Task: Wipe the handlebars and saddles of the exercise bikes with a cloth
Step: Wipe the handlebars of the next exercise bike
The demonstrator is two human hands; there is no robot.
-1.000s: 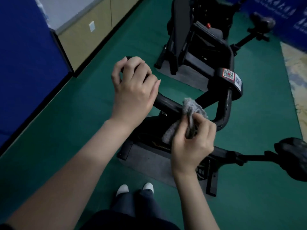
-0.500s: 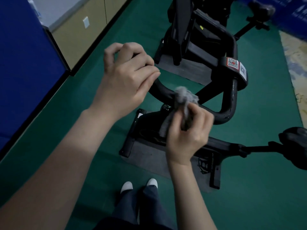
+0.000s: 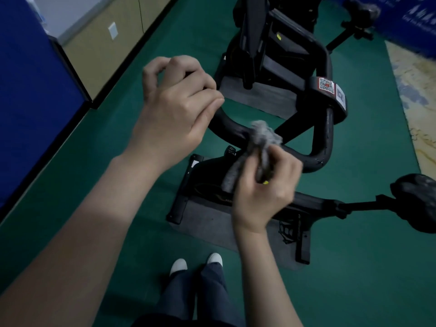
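The near exercise bike's black handlebar (image 3: 324, 138) loops across the middle of the view. My left hand (image 3: 174, 109) has its fingers curled over the bar's left end, and a bit of black grip shows between them. My right hand (image 3: 266, 192) grips a crumpled grey cloth (image 3: 264, 135) and presses it on the bar's near middle section. This bike's black saddle (image 3: 417, 201) sticks out at the right edge, apart from both hands.
A second black bike (image 3: 283, 55) stands just behind, its saddle (image 3: 361, 10) at the top right. Both bikes stand on grey mats (image 3: 207, 225) on green floor. A blue panel (image 3: 28, 90) lines the left. A pale rug (image 3: 420, 90) lies right. My feet (image 3: 195, 263) are below.
My right hand has rubbed the cloth a short way left along the bar. My left hand has stayed over the bar's left end, its fingers now less tightly wrapped.
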